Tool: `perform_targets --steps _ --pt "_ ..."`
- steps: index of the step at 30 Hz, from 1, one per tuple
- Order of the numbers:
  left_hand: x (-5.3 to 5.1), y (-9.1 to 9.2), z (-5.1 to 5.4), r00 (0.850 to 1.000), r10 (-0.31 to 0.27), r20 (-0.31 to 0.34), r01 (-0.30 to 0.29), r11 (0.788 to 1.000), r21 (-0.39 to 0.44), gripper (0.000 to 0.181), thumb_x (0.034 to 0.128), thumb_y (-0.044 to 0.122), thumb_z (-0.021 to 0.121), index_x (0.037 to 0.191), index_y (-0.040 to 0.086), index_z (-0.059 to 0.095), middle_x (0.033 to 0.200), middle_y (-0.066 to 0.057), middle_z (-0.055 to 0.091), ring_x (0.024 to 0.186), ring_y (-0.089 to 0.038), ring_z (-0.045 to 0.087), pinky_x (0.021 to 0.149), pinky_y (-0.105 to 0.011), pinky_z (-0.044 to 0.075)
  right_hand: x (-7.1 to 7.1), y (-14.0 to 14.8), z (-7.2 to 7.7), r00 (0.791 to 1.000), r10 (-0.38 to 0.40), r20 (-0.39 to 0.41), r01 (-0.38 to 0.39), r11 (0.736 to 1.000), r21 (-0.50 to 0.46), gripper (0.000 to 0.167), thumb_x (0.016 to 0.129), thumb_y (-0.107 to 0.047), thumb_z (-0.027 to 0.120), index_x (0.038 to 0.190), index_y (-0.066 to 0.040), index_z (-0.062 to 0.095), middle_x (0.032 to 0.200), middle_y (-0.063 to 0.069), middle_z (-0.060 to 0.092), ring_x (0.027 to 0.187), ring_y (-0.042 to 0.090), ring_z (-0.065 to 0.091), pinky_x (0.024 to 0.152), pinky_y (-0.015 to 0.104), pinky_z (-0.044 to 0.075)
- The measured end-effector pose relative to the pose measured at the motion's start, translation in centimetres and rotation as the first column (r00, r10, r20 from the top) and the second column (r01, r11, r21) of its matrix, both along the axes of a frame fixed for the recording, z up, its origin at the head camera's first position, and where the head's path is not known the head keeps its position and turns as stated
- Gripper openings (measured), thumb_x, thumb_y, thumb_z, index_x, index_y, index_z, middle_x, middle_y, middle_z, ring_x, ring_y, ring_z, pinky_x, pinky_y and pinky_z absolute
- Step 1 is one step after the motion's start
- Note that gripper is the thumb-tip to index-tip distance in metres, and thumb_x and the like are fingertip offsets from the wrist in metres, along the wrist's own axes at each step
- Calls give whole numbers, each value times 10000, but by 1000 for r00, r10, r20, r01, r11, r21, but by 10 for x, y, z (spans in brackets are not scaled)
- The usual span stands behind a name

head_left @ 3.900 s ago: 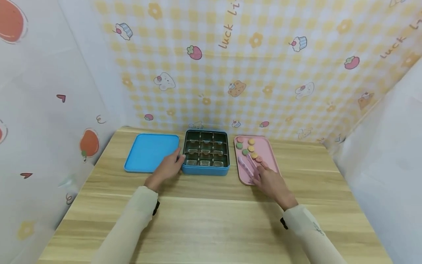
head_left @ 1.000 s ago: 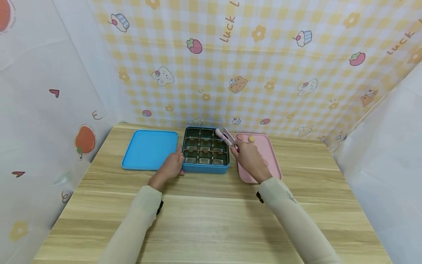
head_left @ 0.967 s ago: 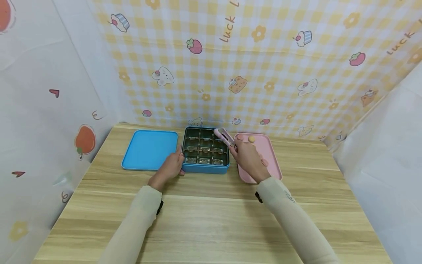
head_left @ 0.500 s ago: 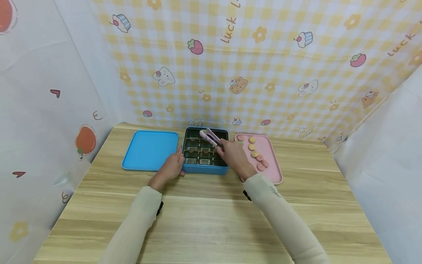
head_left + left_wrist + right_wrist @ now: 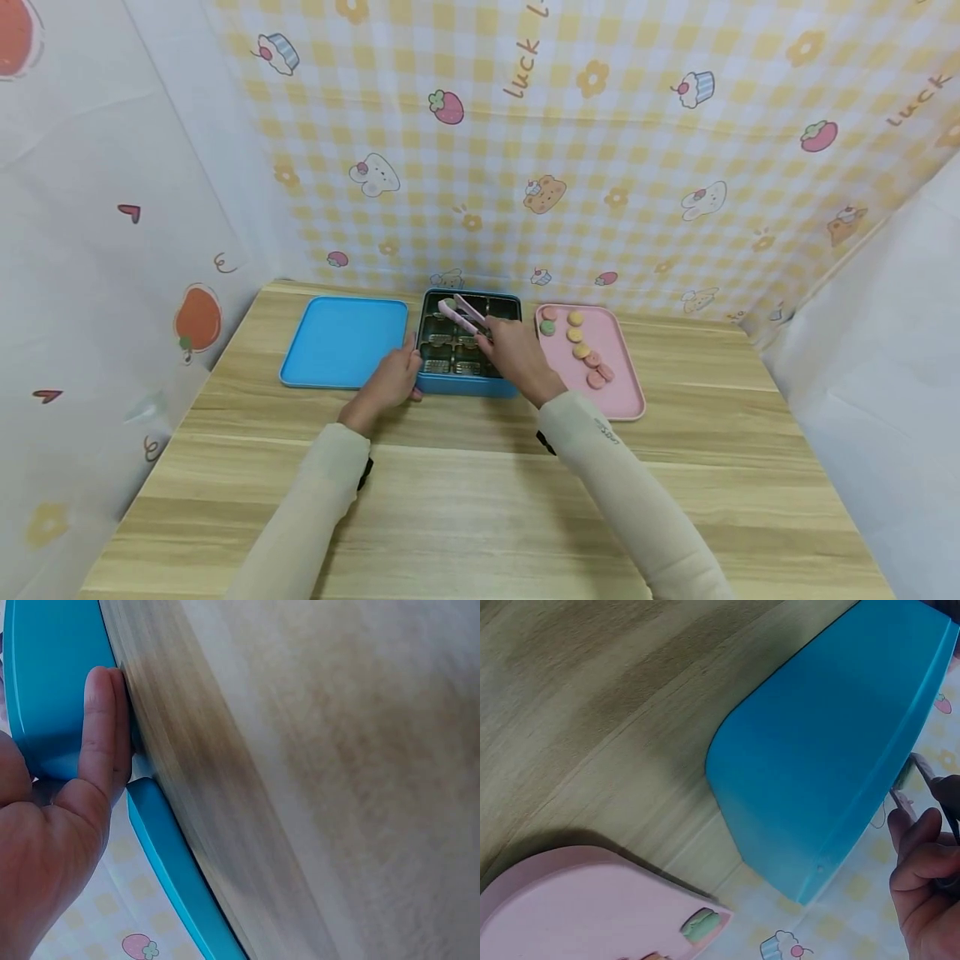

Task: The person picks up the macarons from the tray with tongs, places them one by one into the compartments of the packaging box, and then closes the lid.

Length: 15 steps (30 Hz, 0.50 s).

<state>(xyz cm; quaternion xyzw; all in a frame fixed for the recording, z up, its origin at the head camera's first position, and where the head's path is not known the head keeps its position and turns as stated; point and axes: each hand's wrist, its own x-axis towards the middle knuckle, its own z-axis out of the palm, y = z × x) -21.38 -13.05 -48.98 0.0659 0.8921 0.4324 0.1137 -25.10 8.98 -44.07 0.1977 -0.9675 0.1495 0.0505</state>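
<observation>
In the head view, my right hand [image 5: 517, 350] grips a pair of pale pink tongs [image 5: 457, 317] above the blue box [image 5: 468, 386]. Between the tong tips is a green macaron [image 5: 905, 774], seen in the right wrist view at the box's rim. The box has a dark divided insert with several square compartments; my right hand and the tongs cover some of them. My left hand [image 5: 390, 379] rests against the box's left side. In the left wrist view its straight fingers [image 5: 97, 735] lie along the blue wall.
A pink tray [image 5: 622, 404] right of the box bears several macarons: pink, yellow and one green macaron [image 5: 548, 327]. Left of the box lies a flat blue lid [image 5: 345, 342]. A patterned cloth [image 5: 480, 167] hangs behind the wooden table [image 5: 465, 500].
My right hand has carried the tongs from the pink tray leftward over the box, to its back left compartment. One green macaron has left the tray. My left hand stays at the box.
</observation>
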Motion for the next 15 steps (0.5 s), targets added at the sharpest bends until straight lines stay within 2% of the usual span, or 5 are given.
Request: perform_targets --steps 6,10,15 --pt "0 0 -1 1000 8 11 -8 1000 3 586 1091 209 259 1562 -61 40 544 -50 442 601 -182 699 766 -360 565 -1 -1 -2 1000 -3 -7 3 1000 10 221 984 -282 636 944 -68 669 751 60 651 515 155 525 439 246 383" --pt "-1 1 -1 1000 11 11 -11 1000 2 585 1091 208 260 1564 -58 40 559 -59 454 601 -181 700 829 -398 564 0 -2 -2 1000 -3 -19 4 1000 23 230 982 -288 639 944 -63 672 744 66 654 510 160 529 437 250 384" --pt "-1 0 -1 1000 9 13 -9 1000 2 584 1091 206 254 1562 -63 39 563 -67 462 608 -182 705 874 -420 555 0 0 -1 1000 -15 9 15 1000 5 230 991 -292 624 962 -67 662 736 57 633 505 148 521 432 235 373"
